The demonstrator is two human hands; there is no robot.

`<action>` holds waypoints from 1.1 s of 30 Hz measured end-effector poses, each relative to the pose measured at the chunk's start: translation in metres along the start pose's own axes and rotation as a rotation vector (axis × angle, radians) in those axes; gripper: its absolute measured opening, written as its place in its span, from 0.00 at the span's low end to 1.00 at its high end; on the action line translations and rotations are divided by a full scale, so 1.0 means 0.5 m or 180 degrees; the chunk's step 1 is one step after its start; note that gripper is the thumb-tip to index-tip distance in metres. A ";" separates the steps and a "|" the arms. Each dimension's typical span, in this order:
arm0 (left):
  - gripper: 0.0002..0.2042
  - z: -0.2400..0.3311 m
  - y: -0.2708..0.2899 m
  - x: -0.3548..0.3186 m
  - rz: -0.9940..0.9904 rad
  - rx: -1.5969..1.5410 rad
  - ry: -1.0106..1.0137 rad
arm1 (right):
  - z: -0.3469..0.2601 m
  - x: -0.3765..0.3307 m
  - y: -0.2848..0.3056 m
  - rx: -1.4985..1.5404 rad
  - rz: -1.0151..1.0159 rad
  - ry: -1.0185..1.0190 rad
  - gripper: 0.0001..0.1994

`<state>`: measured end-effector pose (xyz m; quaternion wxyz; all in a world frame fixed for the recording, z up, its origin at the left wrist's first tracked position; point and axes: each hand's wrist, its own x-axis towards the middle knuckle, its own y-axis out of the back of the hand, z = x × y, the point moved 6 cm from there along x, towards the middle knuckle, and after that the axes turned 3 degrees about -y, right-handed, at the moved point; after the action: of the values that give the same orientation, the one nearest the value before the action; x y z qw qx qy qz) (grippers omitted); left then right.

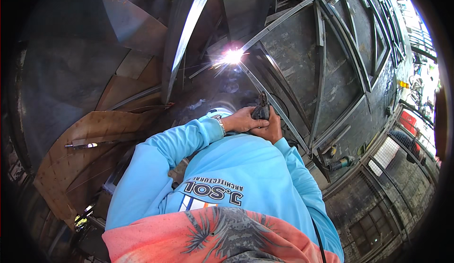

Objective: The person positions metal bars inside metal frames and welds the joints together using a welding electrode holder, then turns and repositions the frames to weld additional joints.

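Note:
Close in front of my body, my left hand (239, 120) and my right hand (270, 129) come together around a dark tool (261, 111). It looks like a welding electrode holder, its narrow end pointing away from me. My left fingers press on its side; my right hand wraps it from the right, with some fingers hidden. A metal watch circles my left wrist. Further ahead, a dazzling welding arc (233, 56) throws sparks at the corner of a metal frame (279, 104). Glare hides the joint, and I cannot make out an electrode between tool and arc.
Large metal sheets (75, 74) and brown curved panels (90, 128) lie to the left. A tall curved metal strip (184, 41) rises ahead. Right of me, the frame's bars spread over the dark floor, near a power tool (341, 163) and a wire mesh panel (385, 156).

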<state>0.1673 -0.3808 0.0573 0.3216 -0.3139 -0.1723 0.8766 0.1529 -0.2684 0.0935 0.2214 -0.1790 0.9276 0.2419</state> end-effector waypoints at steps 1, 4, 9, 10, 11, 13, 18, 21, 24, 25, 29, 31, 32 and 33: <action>0.24 0.001 0.000 -0.001 0.0004 0.0005 0.0004 | -0.001 0.001 0.001 0.0007 -0.0001 0.0003 0.28; 0.25 -0.001 -0.001 -0.003 0.0093 0.0008 0.0051 | -0.021 0.000 0.004 0.0064 0.0026 0.0104 0.29; 0.23 0.054 -0.009 -0.013 0.0127 0.0727 -0.0280 | 0.012 -0.019 0.013 0.0051 0.0314 0.0330 0.30; 0.23 0.043 -0.009 -0.009 0.0127 0.0734 -0.0272 | 0.017 -0.020 0.011 0.0061 0.0315 0.0330 0.30; 0.23 0.036 -0.007 -0.005 0.0141 0.0715 -0.0245 | 0.005 -0.017 0.011 0.0096 0.0296 0.0305 0.30; 0.23 0.019 -0.003 -0.001 0.0151 0.0720 -0.0168 | 0.003 -0.014 0.009 0.0126 0.0266 0.0303 0.30; 0.22 0.007 -0.001 0.004 0.0132 0.0705 -0.0132 | 0.015 -0.012 0.006 0.0054 0.0258 0.0219 0.29; 0.23 0.000 0.000 0.006 0.0108 0.0613 -0.0102 | 0.017 -0.010 0.003 0.0053 0.0204 0.0186 0.29; 0.23 -0.005 0.003 0.006 0.0103 0.0583 -0.0085 | 0.014 -0.008 0.002 0.0035 0.0172 0.0149 0.28; 0.23 -0.007 0.004 0.006 0.0109 0.0591 -0.0081 | 0.012 -0.007 0.002 0.0034 0.0151 0.0113 0.28; 0.21 -0.008 0.006 0.006 0.0091 0.0678 0.0016 | 0.004 -0.005 0.001 0.0023 0.0131 0.0094 0.28; 0.21 -0.001 0.005 0.003 0.0095 0.0551 0.0001 | 0.007 -0.005 0.000 0.0009 0.0131 0.0078 0.27; 0.21 -0.002 0.006 0.003 0.0096 0.0551 0.0000 | 0.008 -0.005 -0.001 0.0009 0.0131 0.0079 0.27; 0.21 -0.004 0.007 0.004 0.0092 0.0540 -0.0011 | 0.009 -0.004 -0.002 0.0002 0.0125 0.0075 0.27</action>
<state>0.1660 -0.3818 0.0536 0.3340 -0.2865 -0.0933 0.8931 0.1565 -0.2663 0.0905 0.2057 -0.1635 0.9335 0.2438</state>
